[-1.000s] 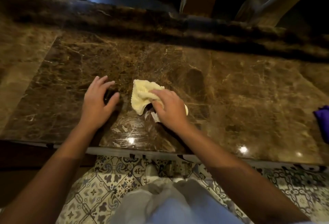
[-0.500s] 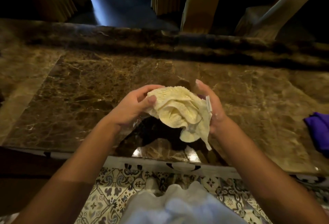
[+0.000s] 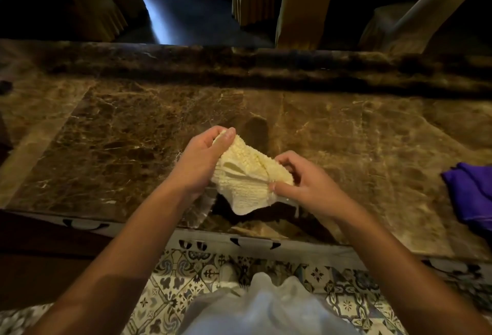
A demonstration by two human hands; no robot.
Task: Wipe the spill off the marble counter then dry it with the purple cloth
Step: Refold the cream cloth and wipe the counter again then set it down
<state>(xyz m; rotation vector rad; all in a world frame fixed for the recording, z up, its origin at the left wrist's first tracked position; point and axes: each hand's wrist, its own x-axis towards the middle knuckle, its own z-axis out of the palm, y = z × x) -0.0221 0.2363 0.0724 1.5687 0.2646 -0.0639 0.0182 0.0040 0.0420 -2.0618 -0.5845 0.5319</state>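
Note:
A pale yellow cloth point(image 3: 249, 177) hangs bunched above the brown marble counter point(image 3: 111, 135), held between both hands near the counter's front edge. My left hand point(image 3: 199, 159) pinches its upper left corner with thumb and fingers. My right hand point(image 3: 303, 183) grips its right side, thumb pressed on the fabric. The purple cloth point(image 3: 471, 193) lies crumpled on the counter at the far right, partly cut off by the frame edge. A wet, shiny patch point(image 3: 202, 209) shows on the marble under the yellow cloth, partly hidden by it.
A raised marble ledge point(image 3: 239, 65) runs along the counter's back. Beyond it stand covered chairs point(image 3: 300, 4) in a dark room. Patterned floor tiles point(image 3: 170, 294) show below the counter's front edge.
The yellow cloth was lifted off the counter, where my right hand pressed it. My left hand left the marble and took hold too; both hands have since shifted their grip and turned the cloth.

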